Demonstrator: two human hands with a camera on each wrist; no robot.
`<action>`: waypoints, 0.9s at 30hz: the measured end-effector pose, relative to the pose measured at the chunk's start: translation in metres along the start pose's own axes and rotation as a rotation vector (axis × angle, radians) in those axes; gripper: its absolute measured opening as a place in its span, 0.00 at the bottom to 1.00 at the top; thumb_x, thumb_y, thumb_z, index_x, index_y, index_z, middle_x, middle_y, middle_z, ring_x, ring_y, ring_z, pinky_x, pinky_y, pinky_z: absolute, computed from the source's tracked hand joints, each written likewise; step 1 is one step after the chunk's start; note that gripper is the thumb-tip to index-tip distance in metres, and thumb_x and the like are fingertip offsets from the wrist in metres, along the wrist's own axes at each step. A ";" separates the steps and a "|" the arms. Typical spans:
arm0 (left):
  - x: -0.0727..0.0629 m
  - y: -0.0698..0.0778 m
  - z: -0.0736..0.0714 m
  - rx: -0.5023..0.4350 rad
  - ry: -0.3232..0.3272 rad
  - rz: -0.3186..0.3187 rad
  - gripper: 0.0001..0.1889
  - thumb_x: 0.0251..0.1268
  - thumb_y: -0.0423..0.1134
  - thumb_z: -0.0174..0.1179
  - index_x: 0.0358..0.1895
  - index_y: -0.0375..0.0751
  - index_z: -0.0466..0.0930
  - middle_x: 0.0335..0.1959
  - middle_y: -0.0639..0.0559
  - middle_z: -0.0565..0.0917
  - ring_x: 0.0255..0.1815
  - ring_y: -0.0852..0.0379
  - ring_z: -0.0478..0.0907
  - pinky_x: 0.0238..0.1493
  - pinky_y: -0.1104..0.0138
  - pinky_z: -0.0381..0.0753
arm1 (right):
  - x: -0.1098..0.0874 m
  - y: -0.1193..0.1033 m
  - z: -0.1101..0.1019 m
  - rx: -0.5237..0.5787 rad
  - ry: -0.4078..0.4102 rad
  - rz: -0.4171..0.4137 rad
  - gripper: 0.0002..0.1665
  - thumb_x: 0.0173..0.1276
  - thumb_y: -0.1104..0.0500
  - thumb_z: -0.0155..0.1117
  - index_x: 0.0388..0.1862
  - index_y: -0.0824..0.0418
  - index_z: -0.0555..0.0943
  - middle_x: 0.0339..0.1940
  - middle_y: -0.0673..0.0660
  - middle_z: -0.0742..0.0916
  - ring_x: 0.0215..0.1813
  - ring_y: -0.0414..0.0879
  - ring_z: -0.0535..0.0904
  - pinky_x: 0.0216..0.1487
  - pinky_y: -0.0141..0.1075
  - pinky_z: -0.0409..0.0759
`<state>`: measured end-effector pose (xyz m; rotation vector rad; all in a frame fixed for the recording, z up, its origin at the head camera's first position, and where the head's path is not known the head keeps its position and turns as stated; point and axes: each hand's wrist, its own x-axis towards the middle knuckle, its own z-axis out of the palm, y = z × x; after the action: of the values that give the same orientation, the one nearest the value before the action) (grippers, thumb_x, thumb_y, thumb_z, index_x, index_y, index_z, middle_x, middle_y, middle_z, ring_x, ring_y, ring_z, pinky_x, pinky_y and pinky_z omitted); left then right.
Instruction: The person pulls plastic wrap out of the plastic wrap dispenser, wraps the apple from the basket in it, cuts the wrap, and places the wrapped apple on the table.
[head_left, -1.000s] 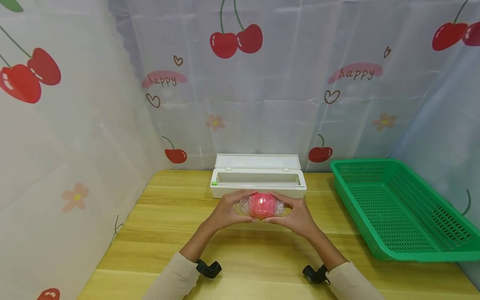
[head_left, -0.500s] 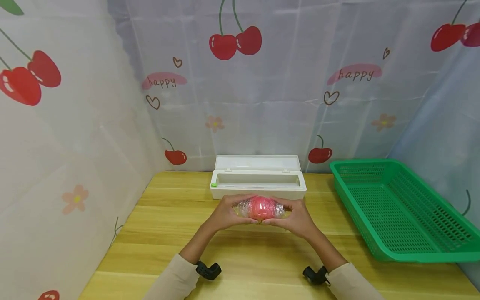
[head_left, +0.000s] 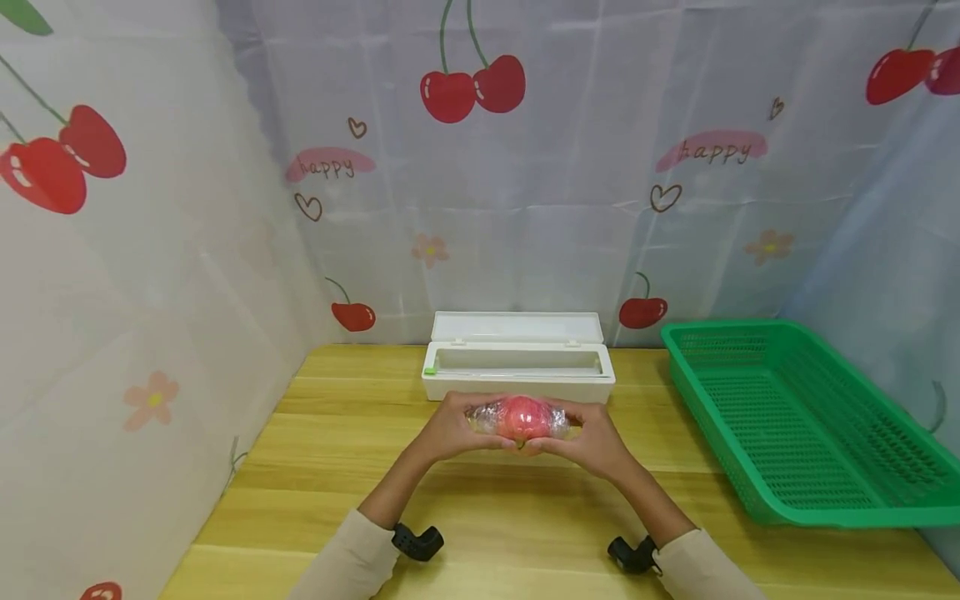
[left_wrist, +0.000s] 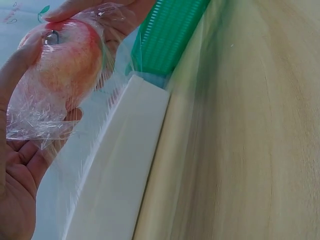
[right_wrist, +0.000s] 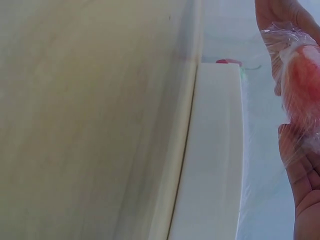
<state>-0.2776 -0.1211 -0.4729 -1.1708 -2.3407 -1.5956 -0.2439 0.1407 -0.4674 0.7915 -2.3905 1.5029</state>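
Note:
A red apple (head_left: 526,416) wrapped in clear cling film (head_left: 486,416) is held between both hands above the table. My left hand (head_left: 453,428) grips its left side with the bunched film, thumb on the near face and fingers at the far side. From the right, my right hand (head_left: 597,437) holds it the same way. In the left wrist view, both thumbs meet near the apple's stem (left_wrist: 51,37), and gathered film sticks out toward the left palm. Part of the apple is cut off in the right wrist view. Just behind the hands stands a white cling film dispenser (head_left: 517,387), lid raised.
A green plastic basket (head_left: 712,433) stands at the right of the wooden table (head_left: 525,525). Curtains (head_left: 525,208) printed with cherries hang behind and at both sides. Black camera mounts (head_left: 417,542) sit on both wrists.
The apple has turned slightly between the hands, and its stem end shows more toward me. Both hands keep their hold in nearly the same place.

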 end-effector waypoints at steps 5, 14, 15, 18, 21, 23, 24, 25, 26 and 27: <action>0.000 -0.002 -0.002 -0.004 0.032 -0.035 0.30 0.50 0.44 0.81 0.60 0.47 0.85 0.49 0.53 0.89 0.42 0.58 0.86 0.41 0.64 0.88 | 0.000 0.002 0.002 -0.036 0.002 -0.057 0.40 0.53 0.52 0.84 0.67 0.54 0.81 0.57 0.51 0.88 0.54 0.45 0.85 0.52 0.37 0.85; 0.000 -0.005 -0.002 -0.027 0.047 -0.103 0.26 0.55 0.44 0.78 0.59 0.46 0.86 0.49 0.52 0.89 0.41 0.57 0.86 0.39 0.63 0.88 | 0.005 0.005 0.005 -0.118 0.006 -0.271 0.59 0.44 0.54 0.89 0.75 0.60 0.71 0.71 0.58 0.79 0.68 0.55 0.77 0.66 0.36 0.76; 0.000 -0.006 -0.002 -0.027 0.049 -0.112 0.26 0.55 0.44 0.78 0.59 0.46 0.86 0.48 0.52 0.89 0.39 0.58 0.86 0.37 0.64 0.88 | 0.005 0.005 0.005 -0.136 0.009 -0.294 0.59 0.43 0.55 0.89 0.75 0.60 0.70 0.71 0.58 0.78 0.69 0.55 0.76 0.67 0.35 0.74; 0.000 -0.002 -0.003 -0.027 0.051 -0.152 0.24 0.56 0.41 0.78 0.58 0.46 0.86 0.47 0.51 0.89 0.37 0.59 0.84 0.35 0.66 0.86 | 0.005 0.005 0.005 -0.167 0.012 -0.360 0.60 0.41 0.58 0.89 0.75 0.61 0.70 0.72 0.59 0.77 0.70 0.55 0.75 0.69 0.33 0.71; 0.000 -0.003 -0.003 -0.022 0.040 -0.176 0.24 0.56 0.40 0.78 0.58 0.45 0.86 0.47 0.51 0.89 0.36 0.59 0.83 0.34 0.67 0.86 | 0.005 0.005 0.006 -0.175 0.009 -0.408 0.60 0.39 0.62 0.89 0.74 0.63 0.71 0.72 0.60 0.78 0.69 0.55 0.76 0.69 0.31 0.71; -0.001 -0.004 -0.003 -0.025 0.032 -0.188 0.24 0.56 0.40 0.77 0.58 0.45 0.86 0.47 0.51 0.89 0.37 0.59 0.83 0.35 0.66 0.86 | 0.005 0.005 0.007 -0.180 0.003 -0.427 0.60 0.39 0.63 0.89 0.74 0.64 0.71 0.71 0.61 0.78 0.69 0.55 0.77 0.68 0.30 0.71; -0.001 -0.004 -0.003 -0.021 0.030 -0.188 0.24 0.56 0.40 0.77 0.58 0.45 0.86 0.47 0.51 0.89 0.37 0.58 0.83 0.35 0.66 0.86 | 0.005 0.005 0.007 -0.186 0.001 -0.430 0.60 0.39 0.63 0.89 0.74 0.64 0.71 0.71 0.61 0.78 0.69 0.55 0.77 0.68 0.30 0.71; -0.001 -0.009 -0.003 -0.027 0.029 -0.186 0.24 0.56 0.41 0.77 0.58 0.46 0.86 0.47 0.52 0.89 0.37 0.58 0.83 0.35 0.66 0.86 | 0.005 0.005 0.007 -0.195 0.001 -0.431 0.59 0.40 0.63 0.89 0.74 0.64 0.71 0.71 0.61 0.78 0.69 0.55 0.77 0.68 0.30 0.71; -0.001 -0.008 -0.003 -0.028 0.027 -0.186 0.24 0.57 0.43 0.77 0.58 0.47 0.86 0.47 0.52 0.89 0.37 0.58 0.83 0.35 0.66 0.86 | 0.005 0.005 0.007 -0.204 0.003 -0.435 0.59 0.40 0.63 0.89 0.74 0.64 0.71 0.70 0.61 0.78 0.68 0.56 0.77 0.68 0.30 0.71; -0.001 -0.008 -0.003 -0.026 0.026 -0.190 0.24 0.57 0.43 0.77 0.58 0.48 0.86 0.47 0.53 0.89 0.37 0.58 0.82 0.35 0.66 0.86 | 0.005 0.005 0.007 -0.210 0.003 -0.436 0.58 0.40 0.63 0.89 0.74 0.64 0.72 0.70 0.61 0.79 0.68 0.56 0.77 0.68 0.30 0.71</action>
<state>-0.2831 -0.1258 -0.4780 -0.9509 -2.4869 -1.6918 -0.2500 0.1346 -0.4727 1.1606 -2.1396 1.0627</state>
